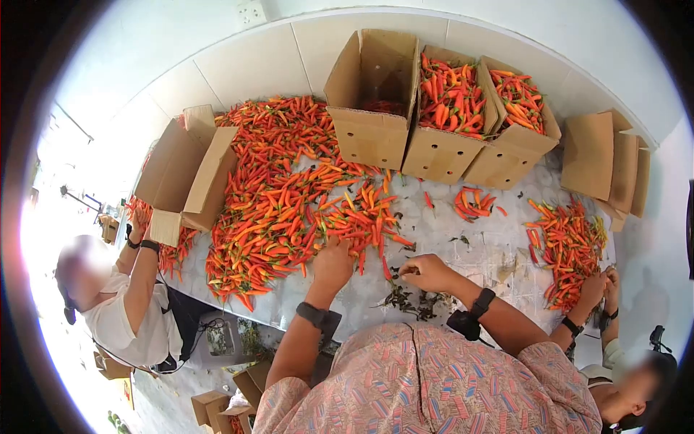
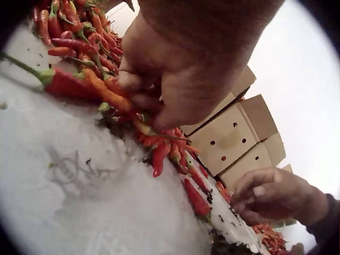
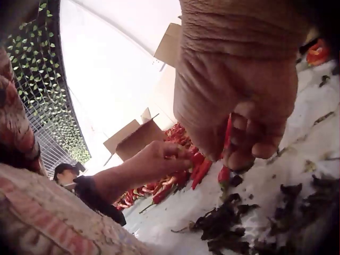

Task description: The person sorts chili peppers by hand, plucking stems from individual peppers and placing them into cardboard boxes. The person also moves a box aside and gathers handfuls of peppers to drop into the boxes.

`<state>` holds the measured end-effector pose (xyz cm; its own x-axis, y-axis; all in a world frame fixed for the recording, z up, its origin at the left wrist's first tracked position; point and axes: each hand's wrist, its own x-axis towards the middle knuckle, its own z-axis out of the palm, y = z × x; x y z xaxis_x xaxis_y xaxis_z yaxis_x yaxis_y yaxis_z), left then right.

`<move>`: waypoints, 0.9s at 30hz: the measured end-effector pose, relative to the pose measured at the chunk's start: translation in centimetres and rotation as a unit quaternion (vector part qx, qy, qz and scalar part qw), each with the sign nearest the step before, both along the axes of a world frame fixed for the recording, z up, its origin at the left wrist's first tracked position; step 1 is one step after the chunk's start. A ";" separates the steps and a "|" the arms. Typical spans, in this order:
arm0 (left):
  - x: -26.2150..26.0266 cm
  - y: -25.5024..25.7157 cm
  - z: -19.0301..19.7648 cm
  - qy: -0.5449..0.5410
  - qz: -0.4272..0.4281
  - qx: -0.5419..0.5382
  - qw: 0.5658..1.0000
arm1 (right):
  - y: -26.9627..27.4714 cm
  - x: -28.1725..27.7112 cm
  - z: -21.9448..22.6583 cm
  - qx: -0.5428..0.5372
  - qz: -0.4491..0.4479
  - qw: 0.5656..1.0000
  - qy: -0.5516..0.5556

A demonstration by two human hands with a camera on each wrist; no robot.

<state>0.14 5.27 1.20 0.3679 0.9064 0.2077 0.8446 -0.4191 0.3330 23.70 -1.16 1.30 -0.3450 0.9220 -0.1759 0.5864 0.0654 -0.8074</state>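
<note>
My left hand [image 1: 333,264] is at the near edge of a large heap of red and orange chili peppers [image 1: 278,210]. Its fingers curl in among the peppers, and in the left wrist view they grip an orange chili pepper [image 2: 109,94]; the fingertips are partly hidden. To the right, my right hand [image 1: 426,273] hovers low over the table with loosely bent fingers and nothing visible in them. A single red chili pepper [image 1: 386,269] lies just left of it. Dark dried stems and scraps [image 1: 408,302] lie below that hand.
Along the back stand an open cardboard box [image 1: 372,137] and two boxes [image 1: 442,153] [image 1: 508,166] filled with peppers. Another open box [image 1: 191,173] sits at left, where a person [image 1: 134,311] works. A second person [image 1: 622,383] handles a smaller pepper pile [image 1: 567,246] at right.
</note>
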 end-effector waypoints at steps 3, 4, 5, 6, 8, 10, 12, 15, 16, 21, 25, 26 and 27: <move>0.1 -1.2 0.1 -0.035 -0.023 0.015 0.999 | 0.5 -1.4 -0.1 0.005 0.012 1.000 -0.002; 0.4 -1.6 0.2 -0.054 -0.017 0.006 0.998 | 0.6 -1.9 -0.3 0.004 0.014 1.000 -0.002; 0.7 -2.0 0.1 -0.053 -0.012 0.006 0.998 | 0.7 -2.4 -0.7 0.009 -0.018 0.999 0.035; 1.3 -2.3 0.1 -0.053 -0.050 0.002 0.997 | 0.8 -2.7 -0.9 0.014 -0.050 0.996 0.071; 2.5 -3.0 -0.1 -0.054 -0.084 0.000 0.995 | 1.1 -3.0 0.5 -0.012 -0.065 0.994 0.082; 4.0 -3.6 -0.3 -0.029 -0.118 -0.026 0.992 | 1.2 -3.0 0.7 -0.037 -0.085 0.991 0.092; 5.3 -3.9 -0.7 -0.069 -0.129 -0.054 0.988 | 1.1 -2.3 -0.4 0.007 -0.123 0.989 0.076; 5.7 -3.9 0.0 -0.098 -0.144 -0.104 0.979 | 0.5 -0.3 -1.3 -0.089 -0.152 0.976 0.128; 5.7 -3.7 0.6 -0.089 -0.147 -0.127 0.977 | 0.3 0.7 -1.3 -0.090 -0.153 0.976 0.128; 1.9 -0.8 -0.2 -0.082 -0.059 -0.041 0.994 | -1.9 9.5 0.3 -0.002 -0.386 0.894 0.227; -1.1 0.8 -1.0 -0.050 0.031 -0.043 0.997 | -3.2 17.7 1.8 0.077 -0.600 0.653 0.456; -0.9 1.0 -1.0 -0.052 0.028 -0.042 0.997 | -3.5 19.1 1.0 0.095 -0.627 0.617 0.466; -0.6 1.1 -0.7 -0.048 0.052 -0.048 0.996 | -3.7 19.7 0.2 0.112 -0.652 0.580 0.475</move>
<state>-0.45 6.40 0.54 0.2534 0.9558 0.1489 0.8439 -0.2937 0.4490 43.40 -4.89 1.49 0.8285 0.4713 -0.3024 -0.4474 0.2323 -0.8637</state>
